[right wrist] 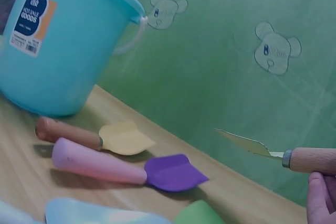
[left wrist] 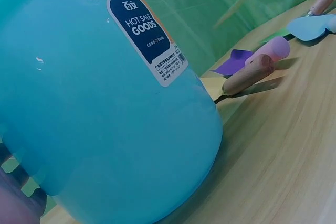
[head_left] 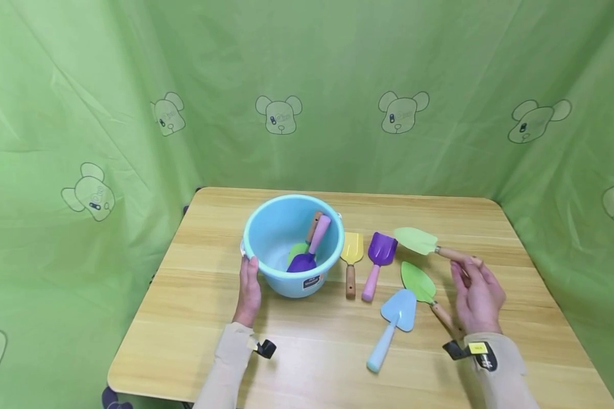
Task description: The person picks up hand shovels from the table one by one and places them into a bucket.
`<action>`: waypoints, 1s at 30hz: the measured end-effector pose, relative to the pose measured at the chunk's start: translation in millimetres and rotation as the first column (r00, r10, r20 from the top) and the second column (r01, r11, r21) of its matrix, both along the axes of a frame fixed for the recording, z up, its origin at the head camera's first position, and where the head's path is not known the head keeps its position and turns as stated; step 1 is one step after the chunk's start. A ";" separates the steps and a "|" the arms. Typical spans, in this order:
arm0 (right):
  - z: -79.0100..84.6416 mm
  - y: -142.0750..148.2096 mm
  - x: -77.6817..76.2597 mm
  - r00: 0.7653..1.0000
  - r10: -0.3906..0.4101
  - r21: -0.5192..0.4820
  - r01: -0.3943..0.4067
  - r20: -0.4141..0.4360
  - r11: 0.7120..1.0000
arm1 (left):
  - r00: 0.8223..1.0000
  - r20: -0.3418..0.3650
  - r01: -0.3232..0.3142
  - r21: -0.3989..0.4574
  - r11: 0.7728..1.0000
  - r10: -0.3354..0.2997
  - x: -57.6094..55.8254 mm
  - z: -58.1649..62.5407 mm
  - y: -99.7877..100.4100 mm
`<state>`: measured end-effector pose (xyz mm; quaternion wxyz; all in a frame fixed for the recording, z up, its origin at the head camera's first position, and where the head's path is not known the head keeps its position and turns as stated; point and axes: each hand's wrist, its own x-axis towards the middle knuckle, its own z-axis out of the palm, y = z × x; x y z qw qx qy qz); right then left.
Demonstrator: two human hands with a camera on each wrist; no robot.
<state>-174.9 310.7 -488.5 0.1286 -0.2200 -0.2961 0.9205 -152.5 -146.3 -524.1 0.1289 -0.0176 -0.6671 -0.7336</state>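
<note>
A light-blue bucket stands upright left of the table's middle. My left hand lies against its left side, fingers fairly straight and fingertips close to the rim. Inside the bucket lean a purple-bladed trowel with a pink handle and a green one with a wooden handle. At the right, my right hand pinches the wooden handle of a pale green trowel. Its blade points left, raised above the tabletop in the right wrist view. Below it lies a leaf-shaped green trowel, near the right wrist.
Right of the bucket lie a yellow trowel and a purple shovel with a pink handle. Nearer the front is a light-blue trowel. A green curtain hangs behind the wooden table and along both sides.
</note>
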 end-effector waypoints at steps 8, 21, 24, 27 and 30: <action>12.3 -11.3 1.6 0.998 0.057 0.009 -0.057 -0.030 0.998 | 1.000 -0.018 -0.001 0.003 1.000 0.001 -0.7 -0.5 0.6; 33.4 -22.6 4.1 0.987 0.153 0.011 -0.152 -0.051 0.988 | 1.000 -0.016 -0.007 -0.005 1.000 0.007 -2.0 -1.8 0.6; 37.9 -27.0 4.1 0.985 0.166 0.026 -0.165 -0.056 0.986 | 1.000 -0.016 -0.004 -0.004 1.000 0.004 -1.4 -1.6 1.0; 42.5 -31.6 4.1 0.981 0.181 0.043 -0.179 -0.072 0.983 | 1.000 -0.013 -0.006 -0.003 1.000 0.005 -0.8 -1.0 0.9; 47.9 -36.7 3.4 0.975 0.201 0.067 -0.195 -0.100 0.979 | 1.000 -0.008 -0.009 -0.005 1.000 0.009 -0.3 -0.9 0.4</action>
